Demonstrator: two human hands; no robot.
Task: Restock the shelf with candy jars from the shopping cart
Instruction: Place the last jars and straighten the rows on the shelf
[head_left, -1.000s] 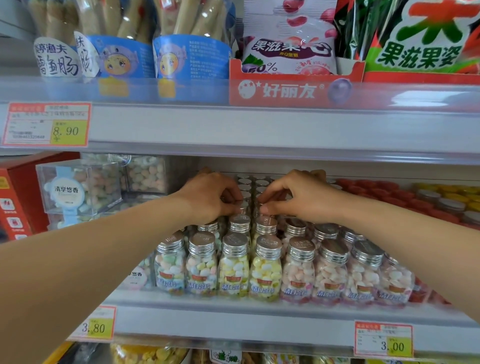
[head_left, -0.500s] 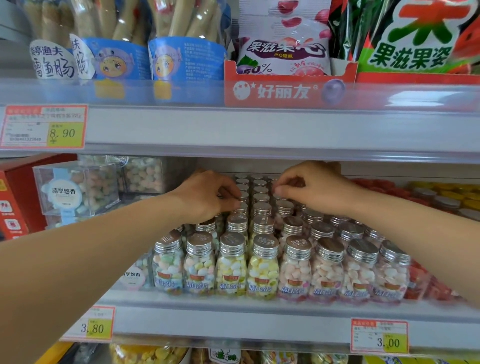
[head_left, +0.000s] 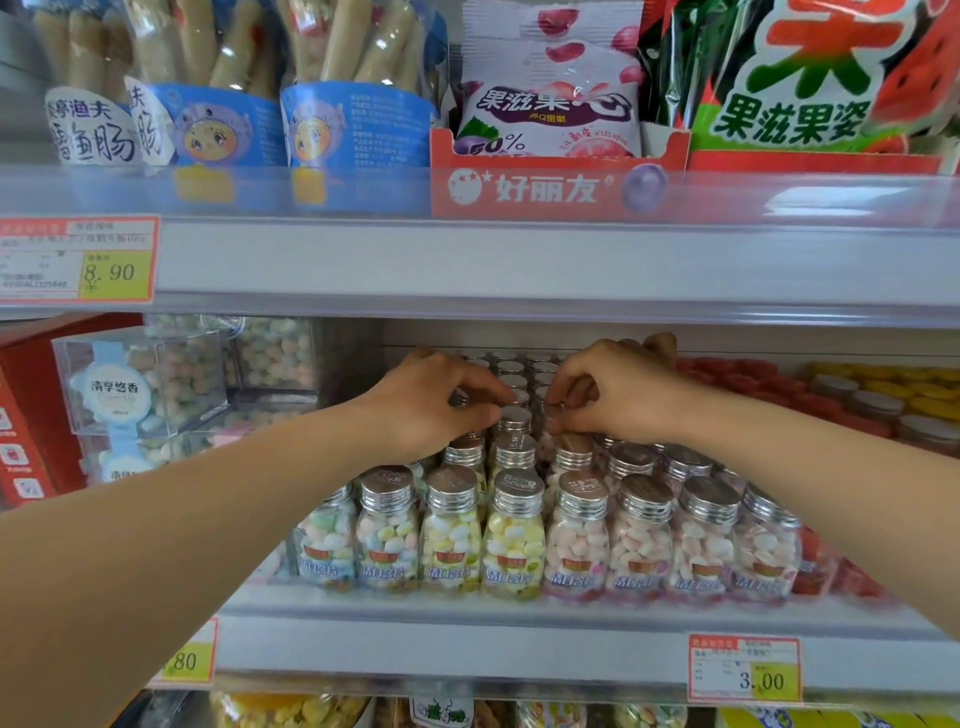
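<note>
Several small clear candy jars (head_left: 513, 540) with silver screw caps stand in rows on the middle shelf (head_left: 467, 644). Both my hands reach over the front rows into the middle of the rows. My left hand (head_left: 426, 402) pinches the silver cap of a jar deeper in, thumb and fingers closed on it. My right hand (head_left: 618, 392) sits just to its right, fingertips closed on the cap of a neighbouring jar. The bodies of those two jars are hidden behind the front rows. The shopping cart is out of view.
Clear candy boxes (head_left: 140, 384) and a red carton (head_left: 31, 410) stand to the left. Red- and yellow-lidded jars (head_left: 857, 395) fill the right side. The upper shelf (head_left: 519, 260) hangs low overhead with snack bags (head_left: 550, 88). Price tags (head_left: 745, 670) line the shelf edges.
My right hand has come down and to the left toward my left hand, onto a jar cap. The left hand has stayed in about the same spot.
</note>
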